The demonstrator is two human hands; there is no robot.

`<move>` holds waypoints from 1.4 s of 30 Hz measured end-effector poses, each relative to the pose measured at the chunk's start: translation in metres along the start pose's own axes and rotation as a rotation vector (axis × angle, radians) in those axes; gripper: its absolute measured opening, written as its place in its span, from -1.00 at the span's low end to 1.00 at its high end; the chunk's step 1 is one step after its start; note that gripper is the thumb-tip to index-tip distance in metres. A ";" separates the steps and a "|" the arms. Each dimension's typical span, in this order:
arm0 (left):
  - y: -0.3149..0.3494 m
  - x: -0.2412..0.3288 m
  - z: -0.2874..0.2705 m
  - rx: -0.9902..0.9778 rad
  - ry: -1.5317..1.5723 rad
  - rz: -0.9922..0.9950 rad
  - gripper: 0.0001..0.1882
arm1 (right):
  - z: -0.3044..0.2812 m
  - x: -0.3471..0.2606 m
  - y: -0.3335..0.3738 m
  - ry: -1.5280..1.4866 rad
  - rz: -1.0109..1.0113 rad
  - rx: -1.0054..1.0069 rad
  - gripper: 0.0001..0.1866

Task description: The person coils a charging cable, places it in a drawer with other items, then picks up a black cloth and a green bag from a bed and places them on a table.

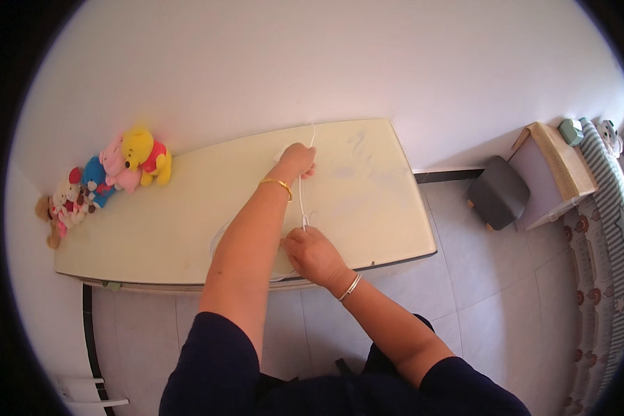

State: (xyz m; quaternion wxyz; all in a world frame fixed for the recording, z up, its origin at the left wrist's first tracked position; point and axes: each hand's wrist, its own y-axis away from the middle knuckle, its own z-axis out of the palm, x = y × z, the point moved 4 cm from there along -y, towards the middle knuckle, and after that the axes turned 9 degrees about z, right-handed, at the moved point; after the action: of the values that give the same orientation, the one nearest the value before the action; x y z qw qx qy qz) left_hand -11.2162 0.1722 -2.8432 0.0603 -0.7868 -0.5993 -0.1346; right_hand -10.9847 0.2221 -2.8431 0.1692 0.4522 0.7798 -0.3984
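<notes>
A white cord (301,201) runs between my two hands over a long cream-topped table (367,208). My left hand (298,159) is farther out, near the table's back edge, its fingers closed on the cord. Beyond it the cord continues up toward the wall. Closer to me, my right hand (314,254) is closed round the cord, with a small loop standing above its fingers. More of the cord curves on the tabletop behind my left forearm, which hides part of it. A pale piece beside my left hand is too covered to make out.
Several plush toys, among them a yellow bear (145,154), line the table's left end by the wall. To the right stand a dark grey stool (499,193) and a small cabinet (548,173) with a woven cover. A bed with striped bedding (613,201) borders the far right.
</notes>
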 end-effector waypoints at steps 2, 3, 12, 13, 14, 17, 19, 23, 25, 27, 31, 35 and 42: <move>-0.027 -0.003 0.033 -0.050 0.862 -0.214 -0.74 | -0.009 0.040 -0.028 -0.139 0.076 -0.033 -0.83; -0.040 -0.012 0.042 -0.046 0.859 -0.213 -0.74 | -0.020 0.062 -0.050 -0.141 0.051 0.111 -0.83; -0.136 -0.189 0.061 0.527 0.767 0.173 -0.76 | 0.118 0.278 -0.331 -0.386 0.816 0.133 -0.74; -0.140 -0.218 0.061 0.533 0.768 0.165 -0.76 | 0.157 0.278 -0.357 -0.563 0.996 0.098 -0.73; -0.143 -0.246 0.059 0.511 0.847 0.152 -0.75 | 0.196 0.275 -0.380 -0.743 1.173 0.056 -0.71; -0.151 -0.307 0.043 0.510 1.014 0.134 -0.72 | 0.279 0.270 -0.450 -0.637 1.137 -0.006 -0.71; -0.169 -0.344 0.036 0.487 1.118 0.111 -0.65 | 0.322 0.274 -0.493 -0.660 1.107 -0.008 -0.71; -0.206 -0.405 0.039 0.549 1.199 0.054 -0.64 | 0.374 0.250 -0.552 -0.569 0.679 -0.038 -0.70; -0.216 -0.434 0.044 0.683 0.990 0.070 -0.63 | 0.374 0.206 -0.573 -0.694 0.477 -0.003 -0.71; -0.212 -0.424 0.038 0.612 1.065 0.064 -0.64 | 0.336 0.181 -0.585 -0.831 0.311 0.059 -0.72; -0.184 -0.407 0.037 0.552 0.979 0.057 -0.69 | 0.284 0.121 -0.535 -0.909 0.284 0.062 -0.72; -0.149 -0.382 0.054 0.544 0.981 0.062 -0.74 | 0.251 0.097 -0.407 -0.814 0.256 0.120 -0.72; -0.071 -0.307 0.062 0.453 0.889 0.182 -0.71 | 0.197 0.065 -0.303 -0.916 0.242 0.198 -0.70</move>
State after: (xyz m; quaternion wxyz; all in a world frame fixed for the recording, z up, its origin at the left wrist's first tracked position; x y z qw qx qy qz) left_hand -11.3504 -0.0767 -2.9944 0.4901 -0.6696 -0.4589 -0.3174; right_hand -11.2929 0.0237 -2.8651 0.4966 0.3316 0.5254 -0.6062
